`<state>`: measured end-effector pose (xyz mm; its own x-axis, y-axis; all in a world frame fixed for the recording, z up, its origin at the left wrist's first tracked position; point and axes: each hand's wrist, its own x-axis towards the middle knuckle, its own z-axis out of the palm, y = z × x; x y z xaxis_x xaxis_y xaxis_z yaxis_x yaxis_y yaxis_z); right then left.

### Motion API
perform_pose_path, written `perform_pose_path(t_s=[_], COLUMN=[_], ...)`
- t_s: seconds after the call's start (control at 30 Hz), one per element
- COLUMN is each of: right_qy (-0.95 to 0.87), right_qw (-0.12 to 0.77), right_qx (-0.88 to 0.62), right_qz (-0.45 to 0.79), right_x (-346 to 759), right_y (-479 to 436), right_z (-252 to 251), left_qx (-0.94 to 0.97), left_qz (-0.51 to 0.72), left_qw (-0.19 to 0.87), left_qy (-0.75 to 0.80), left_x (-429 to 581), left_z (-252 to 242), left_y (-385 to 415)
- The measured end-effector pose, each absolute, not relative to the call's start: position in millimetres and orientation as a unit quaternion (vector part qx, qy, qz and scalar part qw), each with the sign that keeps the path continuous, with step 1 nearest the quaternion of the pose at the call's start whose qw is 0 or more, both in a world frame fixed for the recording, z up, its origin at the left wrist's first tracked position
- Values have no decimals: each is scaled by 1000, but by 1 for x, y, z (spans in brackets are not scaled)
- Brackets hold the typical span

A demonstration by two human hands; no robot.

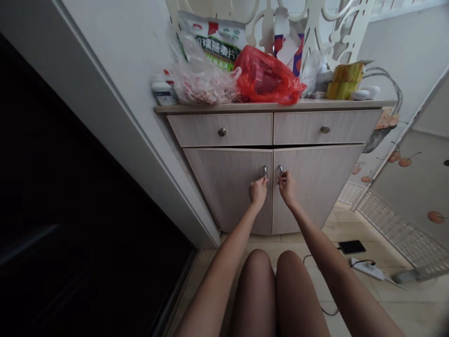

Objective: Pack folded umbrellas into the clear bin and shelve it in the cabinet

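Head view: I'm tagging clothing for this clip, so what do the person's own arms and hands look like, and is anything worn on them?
The left hand and right hand are both ungloved. The left forearm and right forearm are slim and bare, with no sleeve in view. No watch or bracelet shows. Rings are too small to tell.

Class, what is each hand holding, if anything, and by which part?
The left hand holds the left cabinet door handle by its lower end; the right hand holds the right cabinet door handle likewise.
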<state>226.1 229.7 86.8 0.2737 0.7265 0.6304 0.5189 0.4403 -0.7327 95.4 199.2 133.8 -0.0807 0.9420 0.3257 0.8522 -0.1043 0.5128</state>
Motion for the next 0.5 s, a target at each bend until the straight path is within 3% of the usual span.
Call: perform_pose_path(t_s=[0.5], right_qy=[-579], right_qw=[593], right_qx=[-551], right_qz=[98], right_x=[222], right_y=[255], right_z=[97], left_qx=[666], left_qz=[344], left_qw=[79], left_qy=[657], left_x=[103], left_z=[127], left_y=[234])
